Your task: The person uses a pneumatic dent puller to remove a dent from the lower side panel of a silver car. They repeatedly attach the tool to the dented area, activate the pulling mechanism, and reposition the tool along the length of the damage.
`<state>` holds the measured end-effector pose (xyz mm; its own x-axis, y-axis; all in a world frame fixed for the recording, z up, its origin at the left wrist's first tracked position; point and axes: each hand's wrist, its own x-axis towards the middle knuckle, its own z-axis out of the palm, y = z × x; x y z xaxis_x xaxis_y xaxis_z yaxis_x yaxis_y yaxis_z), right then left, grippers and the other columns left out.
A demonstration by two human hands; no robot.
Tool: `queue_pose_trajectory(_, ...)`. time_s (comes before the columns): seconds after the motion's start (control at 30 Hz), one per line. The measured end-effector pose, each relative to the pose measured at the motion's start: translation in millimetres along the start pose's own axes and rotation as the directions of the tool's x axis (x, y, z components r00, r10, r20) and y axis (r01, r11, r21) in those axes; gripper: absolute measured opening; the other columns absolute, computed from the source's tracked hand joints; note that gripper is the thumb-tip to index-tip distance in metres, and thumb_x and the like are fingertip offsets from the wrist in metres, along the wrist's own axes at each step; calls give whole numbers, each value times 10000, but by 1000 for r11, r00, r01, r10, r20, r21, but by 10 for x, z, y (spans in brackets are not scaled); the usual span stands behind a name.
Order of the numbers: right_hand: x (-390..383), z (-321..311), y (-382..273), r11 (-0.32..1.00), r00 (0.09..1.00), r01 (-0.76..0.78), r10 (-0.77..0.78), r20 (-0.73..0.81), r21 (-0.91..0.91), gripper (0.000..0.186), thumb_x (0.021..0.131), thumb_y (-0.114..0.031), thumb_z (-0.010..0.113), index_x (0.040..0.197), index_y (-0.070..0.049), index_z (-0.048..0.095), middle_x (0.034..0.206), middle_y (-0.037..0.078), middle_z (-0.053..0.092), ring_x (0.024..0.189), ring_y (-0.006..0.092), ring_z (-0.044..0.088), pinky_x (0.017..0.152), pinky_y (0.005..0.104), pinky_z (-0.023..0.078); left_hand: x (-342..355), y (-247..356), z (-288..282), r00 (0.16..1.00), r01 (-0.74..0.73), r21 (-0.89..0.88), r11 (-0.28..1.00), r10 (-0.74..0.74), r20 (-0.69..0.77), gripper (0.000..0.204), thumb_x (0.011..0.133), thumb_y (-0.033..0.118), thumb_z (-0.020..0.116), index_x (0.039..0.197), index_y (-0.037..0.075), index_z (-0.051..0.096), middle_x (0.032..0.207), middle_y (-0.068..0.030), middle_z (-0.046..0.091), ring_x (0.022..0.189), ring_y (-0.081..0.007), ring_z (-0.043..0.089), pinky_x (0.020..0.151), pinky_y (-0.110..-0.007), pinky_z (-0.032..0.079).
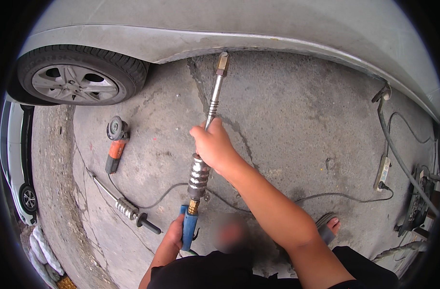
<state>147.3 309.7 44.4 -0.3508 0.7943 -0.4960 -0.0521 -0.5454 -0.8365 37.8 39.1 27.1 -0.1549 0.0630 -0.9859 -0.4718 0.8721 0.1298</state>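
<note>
A slide hammer (199, 178) runs up the middle of the view, its ribbed metal weight sitting between my two hands. My right hand (213, 146) is closed around its steel shaft, just above the weight and below a small spring. My left hand (175, 232) grips the blue handle (189, 231) at the near end, which has a black trigger. Brass fittings join handle and weight. The far tip (224, 55) reaches the lower sill of a silver-grey car (258, 41); I cannot tell whether it touches.
An orange and grey angle grinder (116, 149) lies left on the concrete, with a second slide hammer (127, 208) nearer me. Cables cross the floor to a power strip (383, 172) at right. A clamp (383, 92) hangs at the sill. The car's wheel (78, 79) stands upper left.
</note>
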Motion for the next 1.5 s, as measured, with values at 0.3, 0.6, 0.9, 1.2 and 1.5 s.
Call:
queue_pose_trajectory(0.3, -28, -27, -54, 999, 998, -34, 35, 58, -22, 254, 868, -176, 565, 945, 18, 419, 770, 106, 553, 677, 174, 564, 596, 355, 483, -16, -13, 22, 999, -18, 21, 1000, 18, -31, 367, 954, 449, 438, 958, 109, 578, 770, -91, 588, 669, -221, 564, 596, -363, 489)
queue_pose_trajectory(0.6, -261, 65, 216, 892, 951, -289, 226, 211, 347, 164, 868, -115, 647, 845, -59, 495, 695, 91, 598, 585, 200, 619, 523, 336, 505, -134, 129, 89, 999, 8, -78, 997, -5, 47, 412, 953, 511, 450, 964, 127, 595, 807, -40, 570, 658, -193, 538, 594, -358, 474)
queue_pose_trajectory(0.9, 6, -34, -74, 899, 981, -194, 182, 68, 392, 170, 862, -145, 623, 830, -36, 496, 659, 84, 577, 524, 192, 581, 466, 340, 476, 3, -29, 36, 996, -78, -59, 995, 80, 31, 421, 942, 412, 473, 918, 10, 596, 776, -100, 607, 604, -209, 580, 537, -353, 489)
queue_pose_trajectory(1.2, -127, 24, -12, 962, 998, -64, 66, 3, 266, 228, 867, -224, 642, 764, -80, 498, 573, 6, 482, 466, 137, 479, 448, 305, 404, 76, -229, 121, 969, -198, -89, 976, 181, -168, 395, 947, 329, 489, 962, -58, 565, 809, -103, 597, 636, -201, 579, 558, -360, 499)
queue_pose_trajectory(1.5, 300, -361, 33, 583, 676, -588, -25, 736, 561, 461, 906, -401, 437, 550, -205, 220, 465, -75, 185, 397, 84, 171, 390, 267, 185, 376, -435, 6, 969, -208, -18, 978, 203, -142, 421, 947, 342, 490, 1002, -73, 543, 781, -105, 601, 627, -205, 581, 533, -355, 476)
